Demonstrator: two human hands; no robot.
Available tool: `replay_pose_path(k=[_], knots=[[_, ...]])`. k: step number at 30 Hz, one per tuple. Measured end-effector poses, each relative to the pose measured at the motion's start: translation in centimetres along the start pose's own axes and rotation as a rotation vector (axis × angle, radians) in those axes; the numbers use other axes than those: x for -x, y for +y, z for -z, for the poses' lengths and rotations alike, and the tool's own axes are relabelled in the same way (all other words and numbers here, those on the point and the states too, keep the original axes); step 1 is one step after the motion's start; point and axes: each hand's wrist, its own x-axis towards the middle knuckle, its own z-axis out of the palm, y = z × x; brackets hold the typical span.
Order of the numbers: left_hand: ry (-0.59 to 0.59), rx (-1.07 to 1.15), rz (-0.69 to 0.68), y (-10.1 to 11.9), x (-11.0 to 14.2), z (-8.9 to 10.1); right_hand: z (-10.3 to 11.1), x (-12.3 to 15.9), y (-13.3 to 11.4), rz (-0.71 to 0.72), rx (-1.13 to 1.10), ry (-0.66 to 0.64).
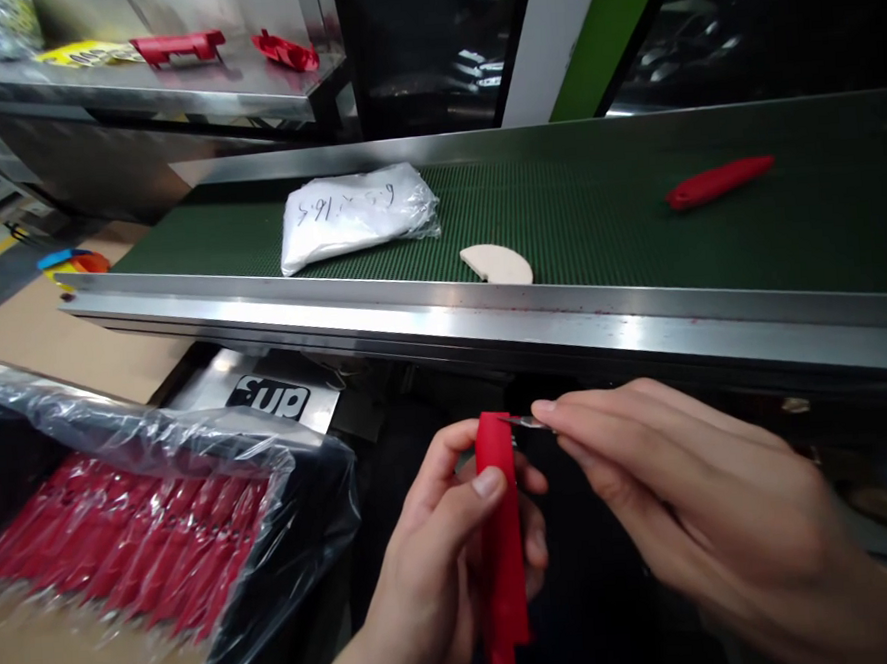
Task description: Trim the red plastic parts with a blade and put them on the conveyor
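A long red part [504,559] is being held at the near centre of the scene, on the near side of a conveyor. It is being grasped by the left hand [433,538], with its upper face being pressed by the thumb and its right side being backed by the curled fingers. Its far end is being exposed just beyond the thumb; its near end is being extended past the grip toward the near edge. A slim metal blade [528,423] is being pinched between the thumb and fingertips of the right hand [700,487], its tip being held at the far end of the part, on the right; whether the part is being touched cannot be told. At near left, similar wrapped red parts [141,541] are being held in a plastic-lined box [304,511]. Farther off, a white bag [353,217], a pale half-disc [498,266] and, at right, another red part [720,183] are being carried on the green belt [594,213].
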Motion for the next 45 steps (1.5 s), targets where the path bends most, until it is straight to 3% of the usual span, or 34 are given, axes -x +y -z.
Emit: replay_pose_path(k=[16, 28, 33, 45], knots=[[0.022, 0.001, 0.030, 0.4, 0.4, -0.5, 0.1, 0.0, 0.1, 0.020, 0.018, 0.031], [0.039, -0.020, 0.018, 0.1, 0.5, -0.4, 0.3, 0.6, 0.0, 0.064, 0.029, -0.010], [-0.004, 0.002, 0.048, 0.0, 0.4, -0.1, 0.6, 1.0, 0.0, 0.071, 0.061, -0.037], [0.092, 0.003, 0.047, 0.5, 0.4, 0.0, -0.2, 2.1, -1.1, 0.071, 0.119, -0.107]])
